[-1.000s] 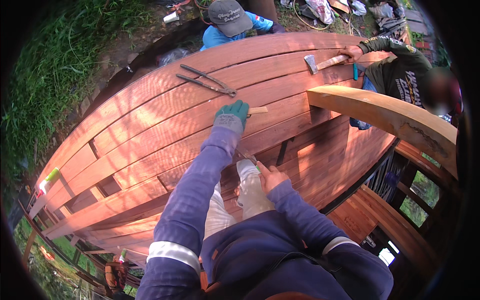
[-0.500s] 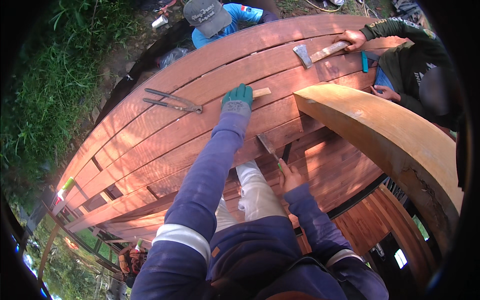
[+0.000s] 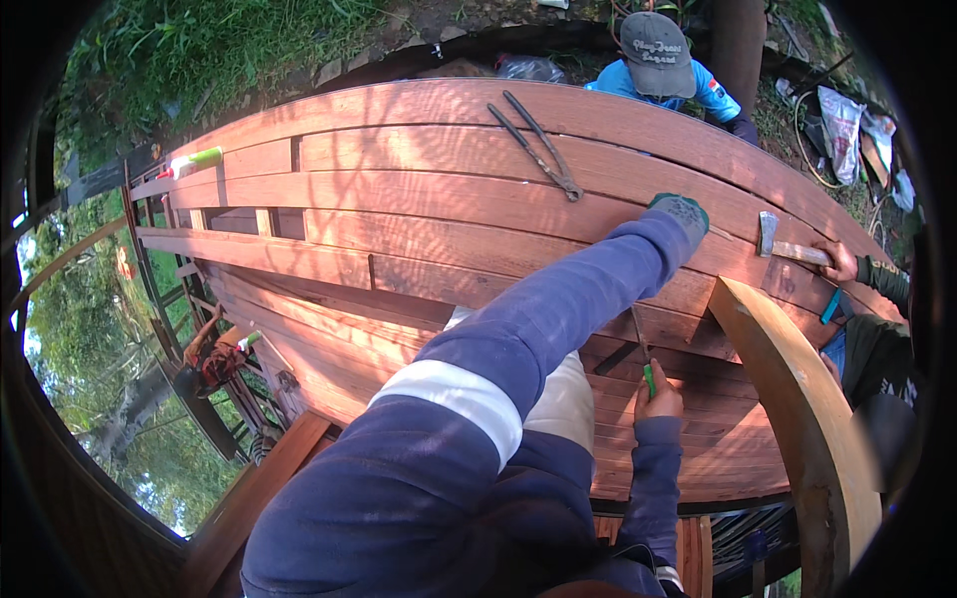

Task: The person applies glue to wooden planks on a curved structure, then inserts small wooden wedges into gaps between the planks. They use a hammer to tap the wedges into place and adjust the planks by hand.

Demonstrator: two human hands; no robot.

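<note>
Left hand: gloved in green and grey, the left hand [image 3: 682, 211] is low over the planks [image 3: 419, 149], right of the pincers; its fingers are curled together on a wood strip [image 3: 728, 236], which juts out to the right, though the fingertips are hidden.
Right hand: bare and nearer the body, the right hand [image 3: 659, 402] has its fingers clamped on the green handle of a scraper [image 3: 650, 379].
Scraper: its narrow metal blade points away from the body, over the near edge of the planking; contact with wood is unclear.
Pincers: the pincers [image 3: 539, 149] lie on the far planks, handles spread slightly, head toward the gloved hand.
Axe: at right, a co-worker's hand [image 3: 840, 262] grips the handle of an axe [image 3: 796, 252], head to the left.
Beam: a thick curved beam [image 3: 797, 399] runs from the planks toward the near right.
Teal tool: a small teal tool [image 3: 831, 306] is near the axe, on its near side.
Far side: a person in a grey cap [image 3: 656, 55] and blue top is just beyond the planks.
</note>
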